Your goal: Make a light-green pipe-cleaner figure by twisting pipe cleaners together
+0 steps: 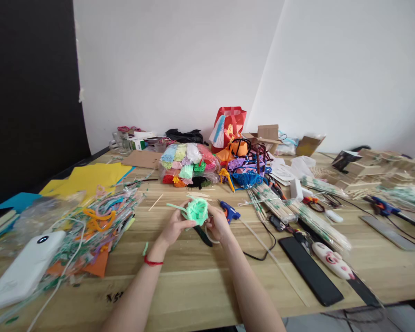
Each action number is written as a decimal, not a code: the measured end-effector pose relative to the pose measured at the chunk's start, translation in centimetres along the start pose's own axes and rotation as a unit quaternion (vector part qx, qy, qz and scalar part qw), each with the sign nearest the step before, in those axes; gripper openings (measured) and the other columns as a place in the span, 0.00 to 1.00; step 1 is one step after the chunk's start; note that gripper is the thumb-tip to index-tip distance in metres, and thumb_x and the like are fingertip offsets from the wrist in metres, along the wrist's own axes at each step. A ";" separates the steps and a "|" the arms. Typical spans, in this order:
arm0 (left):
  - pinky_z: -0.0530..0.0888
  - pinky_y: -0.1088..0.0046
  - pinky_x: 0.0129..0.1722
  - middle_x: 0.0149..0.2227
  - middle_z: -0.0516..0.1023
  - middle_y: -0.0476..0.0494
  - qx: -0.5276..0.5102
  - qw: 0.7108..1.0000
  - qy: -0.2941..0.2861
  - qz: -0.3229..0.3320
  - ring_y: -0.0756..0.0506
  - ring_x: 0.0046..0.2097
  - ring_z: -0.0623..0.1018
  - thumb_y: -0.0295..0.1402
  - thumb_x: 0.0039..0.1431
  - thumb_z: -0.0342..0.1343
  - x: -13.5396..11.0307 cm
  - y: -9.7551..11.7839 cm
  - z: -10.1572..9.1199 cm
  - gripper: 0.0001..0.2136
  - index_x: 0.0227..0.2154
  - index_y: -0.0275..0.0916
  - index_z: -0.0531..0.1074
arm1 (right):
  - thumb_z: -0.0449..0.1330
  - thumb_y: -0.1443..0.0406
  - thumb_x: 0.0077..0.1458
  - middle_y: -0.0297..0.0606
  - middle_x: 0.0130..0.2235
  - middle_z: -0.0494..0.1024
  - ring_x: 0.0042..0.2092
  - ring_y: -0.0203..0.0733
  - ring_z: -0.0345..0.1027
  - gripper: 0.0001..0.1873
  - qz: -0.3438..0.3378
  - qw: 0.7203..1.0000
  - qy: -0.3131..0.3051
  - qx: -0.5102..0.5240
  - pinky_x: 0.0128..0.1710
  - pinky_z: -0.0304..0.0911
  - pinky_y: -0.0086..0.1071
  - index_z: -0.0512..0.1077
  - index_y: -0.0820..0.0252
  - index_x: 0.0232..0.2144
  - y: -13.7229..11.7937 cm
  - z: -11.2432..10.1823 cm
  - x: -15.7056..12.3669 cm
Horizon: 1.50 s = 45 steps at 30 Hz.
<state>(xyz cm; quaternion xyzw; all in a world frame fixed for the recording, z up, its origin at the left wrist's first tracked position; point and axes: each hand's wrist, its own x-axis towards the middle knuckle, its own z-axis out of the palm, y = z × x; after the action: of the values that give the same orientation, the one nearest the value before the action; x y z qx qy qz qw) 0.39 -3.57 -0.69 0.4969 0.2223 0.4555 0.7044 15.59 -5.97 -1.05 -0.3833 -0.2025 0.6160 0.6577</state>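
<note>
A mint-green fuzzy piece, a small rounded cup that looks coiled from pipe cleaners, is held up over the middle of the table. My left hand grips its left side, thumb across the front. One loose green strand sticks out to the left above that hand. My right hand closes on the right edge with curled fingers, partly hiding what they pinch. Under the hands lies a dark green, elongated object, beside a pale curved strip. Just right of my right hand rests a blue glue gun.
Left are a white power bank, pipe-cleaner scraps and yellow sheets. Bagged colourful pipe cleaners and a red bag stand behind. On the right lie a black phone, bundled sticks and another glue gun.
</note>
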 end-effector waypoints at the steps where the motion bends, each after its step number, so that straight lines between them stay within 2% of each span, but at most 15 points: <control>1: 0.68 0.68 0.44 0.48 0.73 0.45 -0.005 1.000 0.000 -0.001 0.44 0.45 0.73 0.22 0.37 0.64 0.0 0.0 0.0 0.36 0.53 0.42 0.62 | 0.66 0.63 0.39 0.24 0.16 0.61 0.15 0.24 0.49 0.11 0.014 1.000 -0.009 0.015 0.10 0.38 0.18 0.67 0.62 0.21 0.0 0.0 0.0; 4: 0.68 0.69 0.44 0.48 0.73 0.44 -0.008 1.000 -0.006 -0.005 0.44 0.45 0.73 0.22 0.37 0.63 0.0 0.0 0.0 0.36 0.53 0.42 0.62 | 0.64 0.68 0.39 0.23 0.16 0.60 0.15 0.22 0.47 0.10 0.052 0.997 -0.025 0.054 0.10 0.37 0.17 0.64 0.62 0.19 0.0 -0.2 0.1; 9: 0.69 0.69 0.43 0.44 0.75 0.45 0.002 1.000 -0.013 -0.011 0.44 0.43 0.73 0.22 0.35 0.64 0.0 0.1 0.0 0.33 0.50 0.41 0.65 | 0.59 0.69 0.43 0.23 0.16 0.56 0.14 0.22 0.44 0.11 0.058 0.995 -0.022 0.073 0.10 0.38 0.18 0.60 0.61 0.16 -0.1 -0.2 0.3; 15: 0.70 0.71 0.38 0.40 0.76 0.46 -0.022 0.999 -0.020 -0.017 0.45 0.39 0.74 0.22 0.35 0.63 -0.1 0.1 0.0 0.33 0.50 0.40 0.66 | 0.58 0.68 0.43 0.22 0.16 0.56 0.15 0.23 0.46 0.11 -0.009 0.994 0.048 0.099 0.11 0.43 0.18 0.59 0.60 0.16 0.1 -0.3 0.8; 20: 0.70 0.71 0.39 0.41 0.76 0.46 -0.055 0.998 -0.018 -0.016 0.45 0.40 0.74 0.20 0.34 0.62 0.0 0.1 -0.1 0.33 0.50 0.41 0.66 | 0.59 0.68 0.41 0.21 0.16 0.57 0.15 0.23 0.48 0.09 -0.069 0.986 0.117 0.101 0.12 0.45 0.18 0.61 0.60 0.19 0.1 -0.9 1.4; 26: 0.71 0.71 0.38 0.42 0.77 0.46 -0.086 0.996 0.002 -0.029 0.45 0.39 0.76 0.19 0.33 0.59 -0.3 0.3 0.2 0.33 0.49 0.41 0.67 | 0.60 0.66 0.40 0.22 0.17 0.59 0.17 0.25 0.54 0.07 -0.092 0.983 0.137 0.084 0.14 0.52 0.20 0.63 0.60 0.20 0.3 -0.9 1.2; 31: 0.73 0.72 0.32 0.39 0.78 0.44 -0.079 0.993 0.070 -0.053 0.46 0.35 0.77 0.26 0.41 0.60 0.0 0.2 0.0 0.25 0.46 0.40 0.67 | 0.60 0.64 0.41 0.26 0.19 0.64 0.18 0.29 0.59 0.06 -0.085 0.988 0.111 0.058 0.15 0.57 0.23 0.65 0.60 0.20 0.7 -0.1 0.5; 35: 0.72 0.78 0.27 0.31 0.78 0.48 -0.038 0.988 0.143 -0.043 0.49 0.29 0.77 0.27 0.38 0.64 0.8 -0.4 -0.2 0.22 0.41 0.38 0.70 | 0.60 0.60 0.42 0.29 0.22 0.67 0.19 0.30 0.61 0.09 -0.071 0.994 0.070 0.040 0.15 0.56 0.24 0.68 0.61 0.21 0.8 0.9 0.0; 38: 0.72 0.77 0.27 0.31 0.78 0.47 -0.018 0.985 0.170 -0.026 0.49 0.29 0.77 0.28 0.37 0.66 1.1 -0.7 -0.1 0.23 0.41 0.38 0.70 | 0.61 0.57 0.43 0.32 0.23 0.69 0.20 0.30 0.61 0.13 -0.061 0.998 0.026 0.009 0.15 0.54 0.23 0.72 0.62 0.24 0.7 1.6 -0.7; 41: 0.73 0.75 0.31 0.35 0.79 0.45 0.008 0.984 0.178 -0.003 0.47 0.33 0.77 0.29 0.37 0.66 1.1 -0.5 0.1 0.24 0.42 0.37 0.70 | 0.62 0.57 0.45 0.31 0.22 0.68 0.22 0.30 0.59 0.12 -0.083 0.995 -0.023 -0.053 0.17 0.54 0.22 0.74 0.61 0.28 0.4 2.2 -1.6; 45: 0.73 0.73 0.37 0.41 0.78 0.42 0.013 0.990 0.137 0.013 0.44 0.39 0.77 0.28 0.37 0.66 0.7 0.0 0.6 0.26 0.44 0.38 0.70 | 0.63 0.60 0.45 0.30 0.24 0.70 0.23 0.29 0.58 0.11 -0.087 0.994 -0.053 -0.030 0.19 0.53 0.21 0.74 0.58 0.32 -0.1 2.7 -2.7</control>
<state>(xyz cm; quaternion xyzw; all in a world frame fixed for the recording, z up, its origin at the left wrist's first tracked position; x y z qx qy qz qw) 1.23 -3.25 -0.30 0.4423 0.3160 0.5256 0.6545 13.24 -7.88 1.28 -0.3508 -0.2884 0.5691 0.6854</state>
